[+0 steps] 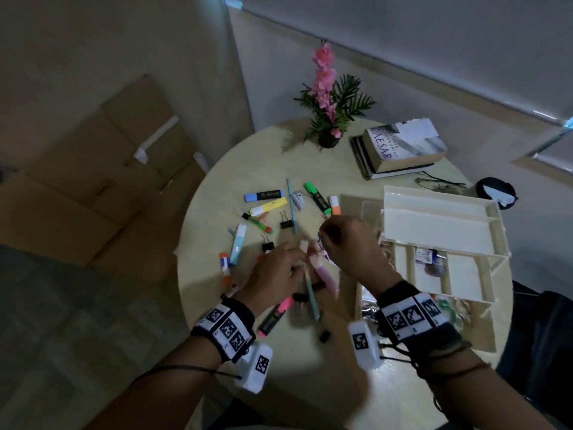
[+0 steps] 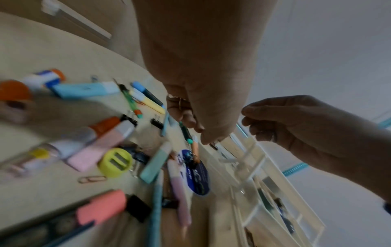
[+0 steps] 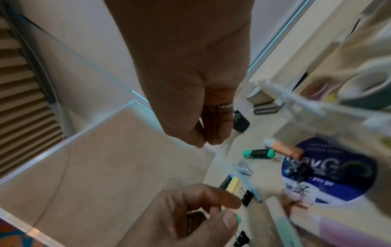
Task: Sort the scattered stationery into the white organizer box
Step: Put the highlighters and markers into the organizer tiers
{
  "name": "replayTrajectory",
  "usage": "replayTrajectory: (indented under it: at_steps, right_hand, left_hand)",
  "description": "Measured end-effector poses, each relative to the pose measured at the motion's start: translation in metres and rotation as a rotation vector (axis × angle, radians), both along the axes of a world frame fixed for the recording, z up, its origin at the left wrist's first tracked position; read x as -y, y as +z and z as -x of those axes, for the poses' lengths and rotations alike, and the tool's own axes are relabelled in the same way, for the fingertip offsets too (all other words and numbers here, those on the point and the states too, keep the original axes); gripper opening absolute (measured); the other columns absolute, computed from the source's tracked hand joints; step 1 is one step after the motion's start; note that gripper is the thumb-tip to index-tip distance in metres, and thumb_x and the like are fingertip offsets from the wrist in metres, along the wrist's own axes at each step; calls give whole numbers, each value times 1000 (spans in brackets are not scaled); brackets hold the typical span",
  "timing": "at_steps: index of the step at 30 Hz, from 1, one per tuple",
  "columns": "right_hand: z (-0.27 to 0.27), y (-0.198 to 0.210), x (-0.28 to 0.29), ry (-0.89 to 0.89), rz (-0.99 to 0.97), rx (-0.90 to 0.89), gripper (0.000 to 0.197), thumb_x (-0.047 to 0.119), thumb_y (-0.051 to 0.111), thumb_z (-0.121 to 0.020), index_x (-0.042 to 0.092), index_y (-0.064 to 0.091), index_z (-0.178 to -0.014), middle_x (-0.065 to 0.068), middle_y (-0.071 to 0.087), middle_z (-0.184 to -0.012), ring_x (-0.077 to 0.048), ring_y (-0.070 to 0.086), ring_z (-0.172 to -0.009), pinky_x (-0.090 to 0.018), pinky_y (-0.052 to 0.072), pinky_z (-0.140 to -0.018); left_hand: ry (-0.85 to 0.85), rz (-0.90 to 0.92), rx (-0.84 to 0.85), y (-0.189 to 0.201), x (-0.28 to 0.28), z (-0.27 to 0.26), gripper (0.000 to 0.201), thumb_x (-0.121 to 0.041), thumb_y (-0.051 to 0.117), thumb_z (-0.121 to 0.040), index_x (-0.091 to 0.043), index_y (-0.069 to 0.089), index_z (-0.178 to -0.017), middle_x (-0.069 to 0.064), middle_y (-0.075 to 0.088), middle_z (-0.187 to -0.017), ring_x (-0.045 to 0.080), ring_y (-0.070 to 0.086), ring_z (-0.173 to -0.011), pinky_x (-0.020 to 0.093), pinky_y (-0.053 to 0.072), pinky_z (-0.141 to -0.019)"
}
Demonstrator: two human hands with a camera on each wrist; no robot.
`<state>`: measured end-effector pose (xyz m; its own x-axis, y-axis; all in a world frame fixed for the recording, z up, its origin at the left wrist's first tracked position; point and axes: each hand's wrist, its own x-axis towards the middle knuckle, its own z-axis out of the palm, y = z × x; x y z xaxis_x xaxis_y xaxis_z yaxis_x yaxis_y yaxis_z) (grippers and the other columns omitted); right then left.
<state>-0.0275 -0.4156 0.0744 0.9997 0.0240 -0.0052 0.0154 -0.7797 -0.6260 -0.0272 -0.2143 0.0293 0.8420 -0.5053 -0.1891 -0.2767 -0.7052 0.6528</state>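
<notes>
Both hands hover close together over the middle of the round table. My left hand has curled fingers pinching a coppery paper clip. Just right of it, my right hand pinches what looks like a small metal clip. Beneath them lie a pale pink highlighter, a teal pencil and a pink-capped black highlighter. Highlighters, binder clips and a glue stick are scattered to the left. The white organizer box stands open at right.
A potted pink flower and stacked books stand at the table's far side, with glasses behind the box. A yellow sharpener and a round blue sticker lie among the stationery. Cardboard boxes sit on the floor at left.
</notes>
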Motion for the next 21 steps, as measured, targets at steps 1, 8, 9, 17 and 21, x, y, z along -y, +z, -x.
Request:
replayTrajectory:
  at_steps: [1, 8, 9, 17, 21]
  right_hand:
    - [-16, -10, -9, -22, 17, -15, 6, 15, 71, -92, 14, 77, -92, 1, 75, -84, -11, 60, -68, -7, 39, -59]
    - [-104, -72, -55, -101, 92, -102, 24, 12, 64, -98, -2, 70, -117, -25, 70, -118, -42, 64, -116, -44, 50, -99]
    - [-113, -79, -59, -96, 120, -94, 25, 14, 62, -100, -2, 69, -118, -26, 68, -119, -43, 62, -118, -45, 50, -100]
    - [-145, -118, -62, -50, 363, -192, 42, 27, 37, -101, 15, 63, -131, -19, 60, -120, -43, 54, -101, -51, 54, -81]
    - [-146, -109, -64, -130, 349, -145, 26, 20, 56, -103, 3, 65, -120, -30, 59, -111, -50, 56, -96, -59, 53, -83]
  left_hand:
    - [23, 5, -7, -2, -14, -3, 17, -19, 66, -96, -25, 74, -110, -10, 60, -105, 9, 62, -89, 33, 56, -79]
    - [119, -14, 20, -22, -108, -17, 15, -21, 69, -95, -30, 74, -106, -15, 52, -88, 1, 50, -72, 29, 51, -69]
    - [136, -26, 11, -24, -118, -19, 15, -24, 69, -95, -32, 73, -107, -16, 53, -89, 3, 53, -72, 29, 53, -69]
    - [216, 5, -38, -41, -164, -41, 17, -20, 71, -95, -25, 76, -110, -14, 59, -92, -3, 56, -69, 19, 51, -67]
    - [235, 11, -74, -48, -166, -47, 17, -19, 70, -95, -24, 77, -110, -11, 62, -95, 3, 59, -73, 23, 54, -69]
